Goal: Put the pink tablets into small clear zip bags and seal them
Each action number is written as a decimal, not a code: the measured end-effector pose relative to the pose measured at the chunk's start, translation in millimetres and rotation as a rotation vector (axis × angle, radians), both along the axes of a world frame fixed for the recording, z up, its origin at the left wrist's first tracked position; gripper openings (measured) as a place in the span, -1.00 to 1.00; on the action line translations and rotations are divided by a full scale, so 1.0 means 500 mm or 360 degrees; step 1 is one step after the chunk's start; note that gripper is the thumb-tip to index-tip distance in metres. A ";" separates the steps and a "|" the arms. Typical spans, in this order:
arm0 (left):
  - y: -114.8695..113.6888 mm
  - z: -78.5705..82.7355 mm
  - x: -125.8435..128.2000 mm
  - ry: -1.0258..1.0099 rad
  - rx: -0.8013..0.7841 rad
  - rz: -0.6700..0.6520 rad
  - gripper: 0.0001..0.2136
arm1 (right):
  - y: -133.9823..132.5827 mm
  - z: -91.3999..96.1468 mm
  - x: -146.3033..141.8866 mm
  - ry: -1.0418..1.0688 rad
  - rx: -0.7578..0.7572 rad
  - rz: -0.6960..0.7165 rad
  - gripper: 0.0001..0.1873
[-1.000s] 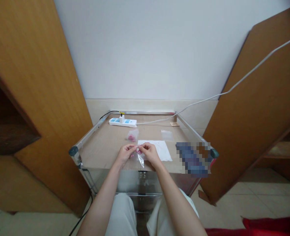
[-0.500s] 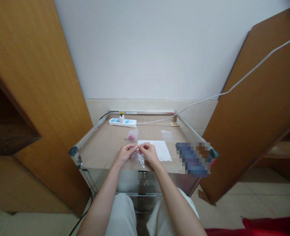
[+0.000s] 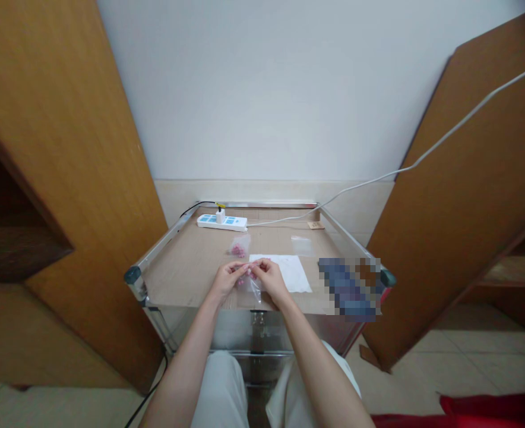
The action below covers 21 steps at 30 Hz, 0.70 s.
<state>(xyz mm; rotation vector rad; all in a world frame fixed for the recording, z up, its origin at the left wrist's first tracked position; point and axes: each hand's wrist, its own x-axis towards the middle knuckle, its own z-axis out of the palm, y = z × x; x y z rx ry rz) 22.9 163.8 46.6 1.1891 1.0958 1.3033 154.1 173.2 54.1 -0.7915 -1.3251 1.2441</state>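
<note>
My left hand [image 3: 225,280] and my right hand [image 3: 270,278] meet at the near edge of a small cart top [image 3: 186,261]. Both pinch the top of a small clear plastic bag [image 3: 251,285] that holds pink beads, and the bag hangs between the fingers. A white sheet of paper [image 3: 289,270] lies just behind my right hand. Farther back lies a second small bag with pink beads [image 3: 239,245], and an empty clear bag [image 3: 301,244] lies to its right.
A white power strip [image 3: 222,222] with a plugged-in charger sits at the back of the cart, its white cable running up to the right. A blurred-out object [image 3: 350,288] lies at the cart's right edge. Wooden doors stand on both sides. A red cloth [image 3: 489,410] lies bottom right.
Hardly anything differs. Both hands stay together on the small bag, with only slight finger movement.
</note>
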 end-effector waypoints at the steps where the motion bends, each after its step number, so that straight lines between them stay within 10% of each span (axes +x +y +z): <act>1: -0.001 0.001 0.001 -0.0009 0.0003 -0.0002 -0.69 | 0.001 0.000 0.001 0.0002 0.0002 -0.0012 -0.85; 21: 0.003 0.001 0.000 -0.0231 -0.0004 0.0140 -0.72 | 0.005 0.010 0.020 0.0059 -0.0166 -0.0220 -0.70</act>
